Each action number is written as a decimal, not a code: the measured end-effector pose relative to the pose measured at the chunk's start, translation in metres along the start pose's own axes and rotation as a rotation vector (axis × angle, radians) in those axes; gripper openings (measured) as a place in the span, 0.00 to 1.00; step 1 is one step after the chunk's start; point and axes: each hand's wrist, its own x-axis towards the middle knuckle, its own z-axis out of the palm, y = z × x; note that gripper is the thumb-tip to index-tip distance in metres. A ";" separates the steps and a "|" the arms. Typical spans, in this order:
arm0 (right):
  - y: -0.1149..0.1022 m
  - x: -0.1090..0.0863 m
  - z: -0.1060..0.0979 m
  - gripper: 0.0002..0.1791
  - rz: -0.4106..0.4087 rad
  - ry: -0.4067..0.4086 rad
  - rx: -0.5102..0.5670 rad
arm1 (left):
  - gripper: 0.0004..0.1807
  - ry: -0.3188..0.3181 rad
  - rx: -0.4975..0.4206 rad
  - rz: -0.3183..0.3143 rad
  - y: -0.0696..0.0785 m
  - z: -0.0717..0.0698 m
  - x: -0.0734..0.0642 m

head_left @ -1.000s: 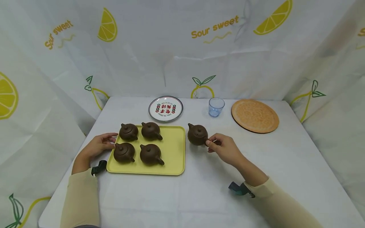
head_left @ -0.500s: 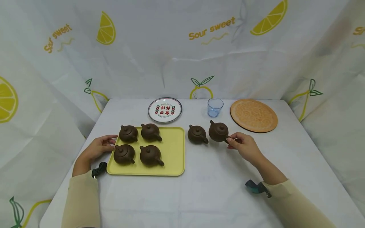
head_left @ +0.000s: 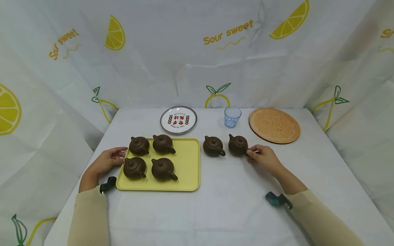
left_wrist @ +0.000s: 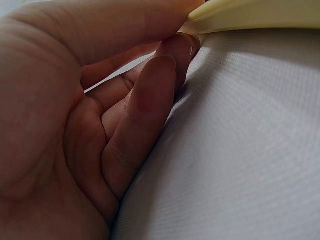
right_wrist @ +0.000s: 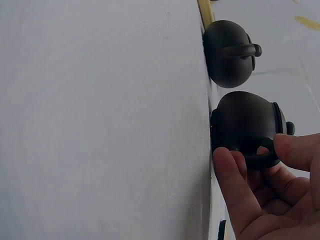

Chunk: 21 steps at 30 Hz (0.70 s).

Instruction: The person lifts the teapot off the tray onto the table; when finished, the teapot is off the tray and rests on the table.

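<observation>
At the right of the row, a brown clay teapot stands upright, low at the tabletop. My right hand pinches its handle between thumb and fingers; the right wrist view shows the handle in that grip. A matching teapot sits just left of it, beside the yellow tray. Several more such teapots stand on the tray in two rows, among them a front-left one. My left hand rests at the tray's left edge, thumb and fingertips against the rim.
Behind the tray lies a white plate with red characters. A blue-tinted glass stands behind the held teapot. To its right is a round, tan mat. White cloth covers the table, and a lemon-printed curtain hangs behind.
My right hand let go of one teapot beside the tray. It has a second teapot by the handle, first raised at the right, now lowered to the table. The left hand stayed put.
</observation>
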 end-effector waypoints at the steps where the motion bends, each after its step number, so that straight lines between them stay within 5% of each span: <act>1: 0.000 0.000 -0.001 0.19 0.005 -0.003 0.004 | 0.33 0.001 0.004 0.001 0.000 0.000 0.001; 8: 0.002 0.002 0.000 0.19 0.021 -0.014 0.020 | 0.34 -0.009 -0.017 -0.041 0.002 0.001 0.000; 14: -0.002 0.002 -0.001 0.18 -0.027 -0.001 -0.101 | 0.33 -0.005 -0.010 -0.027 0.004 0.000 -0.001; 21: -0.020 -0.004 -0.003 0.17 -0.046 0.113 -0.191 | 0.34 -0.005 -0.012 -0.054 0.003 0.000 0.000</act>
